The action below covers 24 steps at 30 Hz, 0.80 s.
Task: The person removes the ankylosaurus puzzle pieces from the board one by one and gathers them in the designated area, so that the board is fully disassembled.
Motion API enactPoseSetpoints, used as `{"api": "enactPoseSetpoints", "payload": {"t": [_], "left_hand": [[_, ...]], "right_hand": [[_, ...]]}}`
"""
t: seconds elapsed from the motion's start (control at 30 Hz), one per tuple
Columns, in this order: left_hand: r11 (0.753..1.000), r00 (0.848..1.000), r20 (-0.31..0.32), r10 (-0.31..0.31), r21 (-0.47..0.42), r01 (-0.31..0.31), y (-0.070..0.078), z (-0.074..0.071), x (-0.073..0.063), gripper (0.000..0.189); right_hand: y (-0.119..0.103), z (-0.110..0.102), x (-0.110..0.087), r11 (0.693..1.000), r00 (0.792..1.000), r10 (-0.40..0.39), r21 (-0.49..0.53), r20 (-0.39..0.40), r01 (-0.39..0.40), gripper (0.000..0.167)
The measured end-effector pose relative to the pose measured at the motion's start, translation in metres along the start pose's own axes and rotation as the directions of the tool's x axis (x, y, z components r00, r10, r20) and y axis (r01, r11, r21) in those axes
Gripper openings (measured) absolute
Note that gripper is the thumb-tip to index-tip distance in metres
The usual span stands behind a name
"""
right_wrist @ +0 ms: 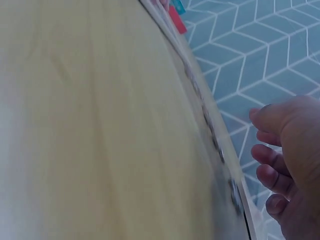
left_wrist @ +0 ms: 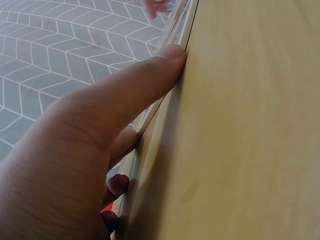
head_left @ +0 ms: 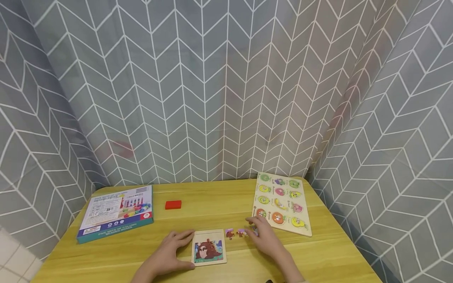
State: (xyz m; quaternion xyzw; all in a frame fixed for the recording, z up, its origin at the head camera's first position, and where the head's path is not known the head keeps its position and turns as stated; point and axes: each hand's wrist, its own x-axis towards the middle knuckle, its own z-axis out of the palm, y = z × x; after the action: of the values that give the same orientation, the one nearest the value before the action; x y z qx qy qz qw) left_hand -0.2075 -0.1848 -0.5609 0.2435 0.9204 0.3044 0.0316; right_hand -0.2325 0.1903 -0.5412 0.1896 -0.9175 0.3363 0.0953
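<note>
While the left hand (head_left: 169, 253) grips the puzzle (head_left: 209, 249) on the desk (head_left: 212, 200), the right hand (head_left: 264, 237) hangs loosely bent by small pieces (head_left: 230, 233); any contact is hard to tell.

Head view: some pcs (head_left: 230, 233) part-hidden by R grip (head_left: 263, 236), count unclear, print too sm. to tell. Fruit board (head_left: 304, 196), near-L corner behind same grip; captions illegible. Box (head_left: 104, 208): fine print unreadable. Dark obj (head_left: 269, 281) beside R forearm (head_left: 288, 265) cut by bottom edge, ID unclear. Worktop (head_left: 209, 220) cut there too. L wrist: frame (head_left: 207, 234) edge-on, pic hidden; L grip (left_wrist: 95, 125) cut at L edge. R wrist: pcs blurred.
</note>
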Motion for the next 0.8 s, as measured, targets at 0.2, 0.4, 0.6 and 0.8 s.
{"api": "enactPoseSetpoints", "payload": {"t": [0.2, 0.4, 0.6, 0.8], "left_hand": [[1.0, 1.0, 0.0, -0.007, 0.003, 0.007, 0.001, 0.0, 0.0, 0.1], [1.0, 1.0, -0.004, -0.004, 0.013, 0.004, -0.001, 0.0, 0.0, 0.1], [1.0, 1.0, -0.01, -0.003, 0.019, 0.003, 0.0, 0.0, 0.0, 0.1], [1.0, 1.0, -0.022, 0.011, 0.028, -0.01, 0.002, 0.0, 0.0, 0.099]], "right_hand": [[-0.016, 0.01, 0.012, 0.999, 0.999, -0.026, 0.048, 0.037, 0.024, 0.039], [-0.036, 0.023, 0.023, 0.995, 0.994, -0.05, 0.094, 0.099, 0.04, 0.041], [-0.062, 0.038, 0.032, 0.987, 0.987, -0.086, 0.146, 0.137, 0.066, 0.04], [-0.087, 0.053, 0.036, 0.982, 0.976, -0.123, 0.167, 0.179, 0.093, 0.04]]}}
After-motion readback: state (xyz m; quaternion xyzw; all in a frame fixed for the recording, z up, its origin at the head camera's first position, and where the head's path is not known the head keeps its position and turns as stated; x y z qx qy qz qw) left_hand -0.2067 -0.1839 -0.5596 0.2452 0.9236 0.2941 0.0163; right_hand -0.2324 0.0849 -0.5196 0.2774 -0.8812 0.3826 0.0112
